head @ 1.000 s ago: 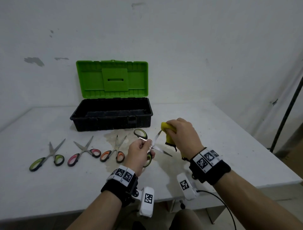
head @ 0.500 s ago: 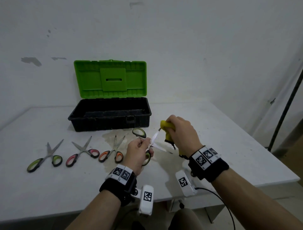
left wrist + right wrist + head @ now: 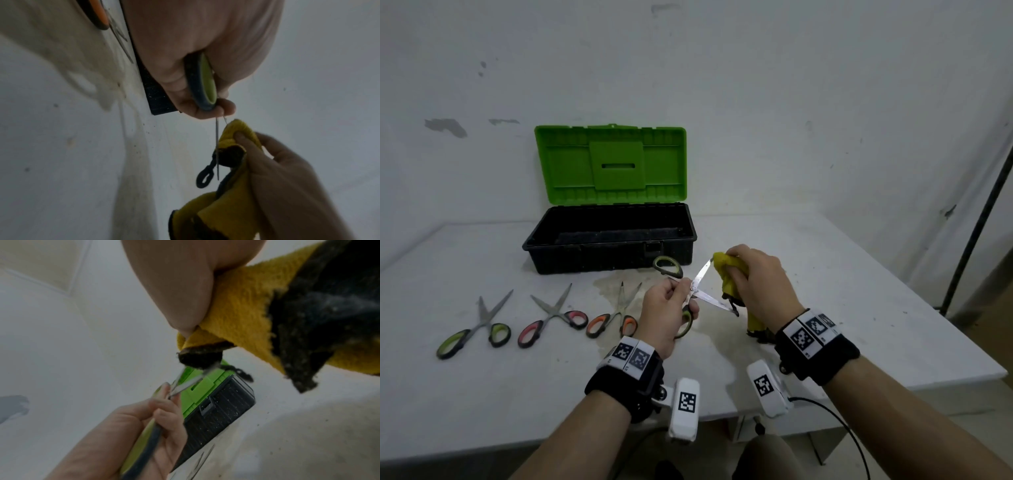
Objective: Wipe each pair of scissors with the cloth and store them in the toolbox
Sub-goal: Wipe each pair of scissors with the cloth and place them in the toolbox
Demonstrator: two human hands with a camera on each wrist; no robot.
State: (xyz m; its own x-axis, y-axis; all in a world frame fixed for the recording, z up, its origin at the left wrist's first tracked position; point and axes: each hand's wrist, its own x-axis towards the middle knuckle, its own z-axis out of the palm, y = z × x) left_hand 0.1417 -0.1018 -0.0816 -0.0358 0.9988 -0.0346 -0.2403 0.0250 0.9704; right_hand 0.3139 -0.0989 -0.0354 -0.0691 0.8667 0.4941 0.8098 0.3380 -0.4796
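My left hand (image 3: 669, 308) grips a pair of green-handled scissors (image 3: 698, 284) near the pivot, blades spread apart, above the table in front of the toolbox. One handle loop (image 3: 202, 84) lies in my palm. My right hand (image 3: 755, 281) holds a yellow cloth (image 3: 726, 270) with a black edge (image 3: 304, 318), bunched around the tip of the upper blade. The lower blade points at the cloth's hanging part. The black toolbox (image 3: 609, 251) stands open behind, its green lid (image 3: 609, 164) upright, with nothing seen inside.
Three more pairs of scissors lie in a row on the white table at the left: green-handled (image 3: 474, 334), pink-handled (image 3: 551, 317), orange-handled (image 3: 613, 317). A stain marks the table (image 3: 859, 308) under my hands. A dark pole (image 3: 976, 222) stands at the right past the table's edge.
The right hand with the cloth has slid outward along the upper blade toward its tip. The left hand keeps its grip on the scissors with little movement.
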